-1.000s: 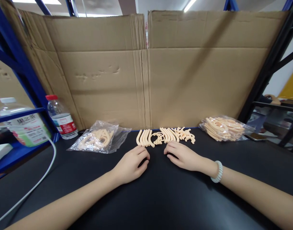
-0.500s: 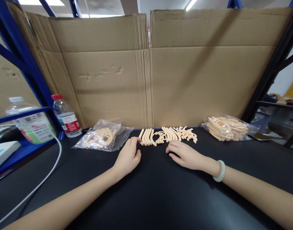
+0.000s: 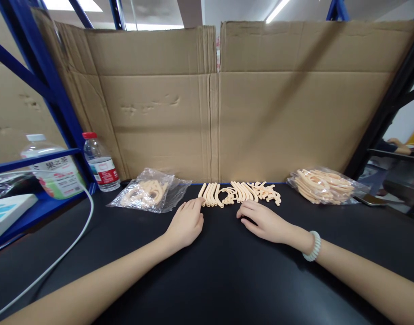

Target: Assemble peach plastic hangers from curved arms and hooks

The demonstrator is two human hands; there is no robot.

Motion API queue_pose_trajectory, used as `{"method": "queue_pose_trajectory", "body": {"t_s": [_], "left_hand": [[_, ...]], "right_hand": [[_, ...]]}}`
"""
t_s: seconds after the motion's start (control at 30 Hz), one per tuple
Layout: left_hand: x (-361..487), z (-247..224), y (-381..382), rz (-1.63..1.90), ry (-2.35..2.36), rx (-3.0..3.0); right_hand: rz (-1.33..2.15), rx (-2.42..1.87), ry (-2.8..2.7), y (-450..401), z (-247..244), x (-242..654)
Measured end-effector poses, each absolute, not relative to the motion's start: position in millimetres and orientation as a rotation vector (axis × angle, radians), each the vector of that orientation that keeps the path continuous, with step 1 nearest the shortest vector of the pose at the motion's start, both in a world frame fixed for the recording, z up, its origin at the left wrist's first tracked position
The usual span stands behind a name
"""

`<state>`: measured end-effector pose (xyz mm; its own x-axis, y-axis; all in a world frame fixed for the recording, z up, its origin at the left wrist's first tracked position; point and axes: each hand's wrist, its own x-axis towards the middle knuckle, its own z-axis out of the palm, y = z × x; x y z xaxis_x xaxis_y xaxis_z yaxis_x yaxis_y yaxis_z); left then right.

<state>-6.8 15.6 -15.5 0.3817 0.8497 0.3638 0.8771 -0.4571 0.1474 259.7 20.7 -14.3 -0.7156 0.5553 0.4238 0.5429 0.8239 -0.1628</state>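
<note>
A row of pale, curved plastic strips lies at the back of the black table. Ring-like pieces sit in its middle, and small branched pieces are at its right end. My left hand is at the left end of the row, fingers stretched forward, fingertips at the nearest strip's lower end. Whether they touch it I cannot tell. In front of the row's right half rests my right hand, open, fingers loosely bent and thumb apart, with nothing seen in it.
Clear plastic bags of similar pale pieces lie on the left and right. A red-capped water bottle, a white cable and a blue shelf frame are at left. Cardboard walls the back; a phone lies at right.
The view has shifted slightly, so everything sits a little further right. My left thumb has drawn in closer to the fingers. My right hand and the pieces look unchanged.
</note>
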Motion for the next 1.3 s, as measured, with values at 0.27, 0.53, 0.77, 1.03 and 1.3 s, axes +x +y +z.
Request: {"method": "queue_pose_trajectory", "body": {"t_s": [0.27,0.53,0.77,1.03,1.3], "left_hand": [[-3.6,-6.6,4.2,-0.580,-1.639,-2.435],[-3.3,-8.1,7.7,-0.540,-1.657,-2.435],[-4.8,-8.8,7.0,-0.591,-1.607,-2.467],[-5.1,-6.8,5.7,-0.883,-1.429,-2.560],[-2.3,-5.1,1.6,-0.960,-1.000,-2.760]], "right_hand": [[0.021,-0.793,-2.521,23.2,-16.7,259.9],[-0.019,-0.834,-2.336,36.2,-17.9,263.7],[0.006,-0.947,-2.345,79.3,-2.7,264.0],[0.189,-1.011,-2.428,95.4,7.2,241.0],[0.338,-1.027,-2.390,104.3,5.1,236.3]]}}
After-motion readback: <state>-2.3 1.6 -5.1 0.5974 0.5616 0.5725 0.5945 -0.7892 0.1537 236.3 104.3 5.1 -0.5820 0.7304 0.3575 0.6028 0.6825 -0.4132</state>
